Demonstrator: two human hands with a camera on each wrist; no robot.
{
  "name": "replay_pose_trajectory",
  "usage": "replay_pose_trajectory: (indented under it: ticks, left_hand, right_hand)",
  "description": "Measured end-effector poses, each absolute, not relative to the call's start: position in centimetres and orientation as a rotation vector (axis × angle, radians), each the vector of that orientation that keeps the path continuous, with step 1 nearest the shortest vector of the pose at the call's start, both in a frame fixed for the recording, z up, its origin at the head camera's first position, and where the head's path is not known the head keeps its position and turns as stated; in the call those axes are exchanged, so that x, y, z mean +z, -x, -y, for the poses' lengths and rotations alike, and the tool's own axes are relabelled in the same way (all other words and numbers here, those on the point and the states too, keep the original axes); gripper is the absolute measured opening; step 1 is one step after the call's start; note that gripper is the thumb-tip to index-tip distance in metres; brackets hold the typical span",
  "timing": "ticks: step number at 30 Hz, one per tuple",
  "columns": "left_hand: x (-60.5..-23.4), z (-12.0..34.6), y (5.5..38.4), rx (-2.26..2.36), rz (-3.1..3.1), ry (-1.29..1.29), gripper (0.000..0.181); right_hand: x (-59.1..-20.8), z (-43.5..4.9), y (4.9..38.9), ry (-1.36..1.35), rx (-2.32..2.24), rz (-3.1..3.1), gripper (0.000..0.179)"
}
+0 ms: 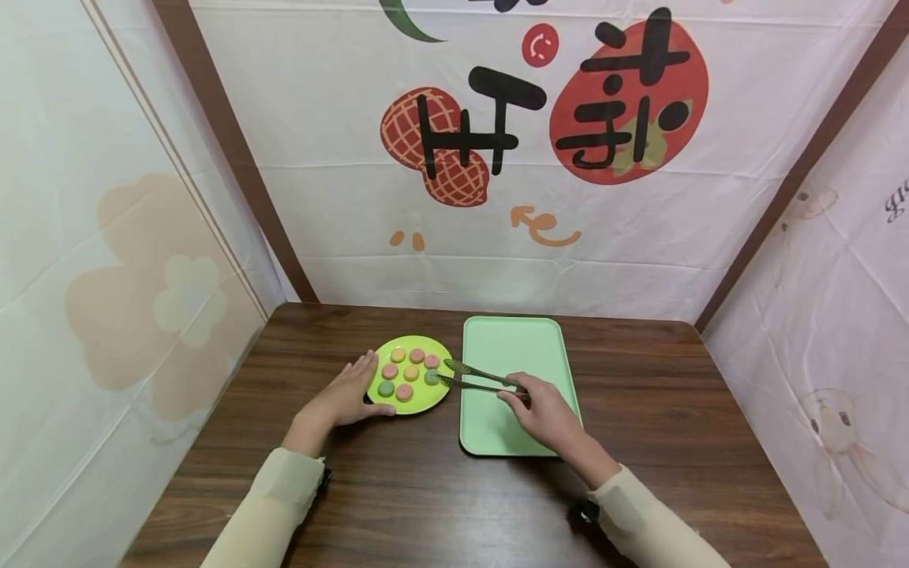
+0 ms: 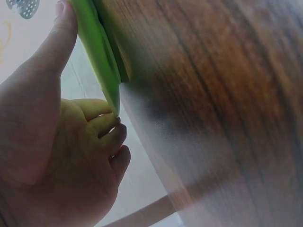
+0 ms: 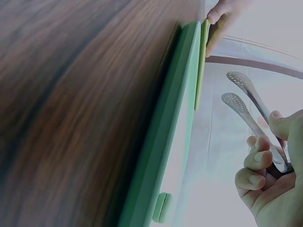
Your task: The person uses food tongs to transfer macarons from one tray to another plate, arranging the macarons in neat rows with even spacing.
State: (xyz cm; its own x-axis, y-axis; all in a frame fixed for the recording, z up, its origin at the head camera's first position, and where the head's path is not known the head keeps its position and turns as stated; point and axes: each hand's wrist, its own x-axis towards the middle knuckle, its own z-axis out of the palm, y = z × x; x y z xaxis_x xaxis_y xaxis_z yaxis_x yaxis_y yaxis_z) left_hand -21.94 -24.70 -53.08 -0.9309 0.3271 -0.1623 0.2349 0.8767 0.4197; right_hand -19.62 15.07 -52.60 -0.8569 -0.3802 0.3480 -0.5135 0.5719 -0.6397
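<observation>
My left hand holds the left rim of a lime-green plate, thumb along the near side and fingers along the far left. Several macarons lie on the plate, among them a yellow macaron, a pink macaron and a green macaron. My right hand grips dark metal tongs with perforated ends. The tips stand apart with nothing between them, above the plate's right side near another green macaron. In the right wrist view, a green macaron sits on the pale green tray.
The tray lies right of the plate on a dark wooden table, under my right hand. Printed fabric walls enclose the table, with a back wall behind it and side walls left and right.
</observation>
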Motion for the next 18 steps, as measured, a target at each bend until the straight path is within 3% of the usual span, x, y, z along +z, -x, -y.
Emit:
replay_pose_trajectory:
  ticks: [18]
  left_hand:
    - [-53.5,24.9,22.1,0.593,-2.808,-0.417,0.127]
  right_hand:
    - [-51.8,-18.7,18.7,-0.636,1.159,2.671,0.03]
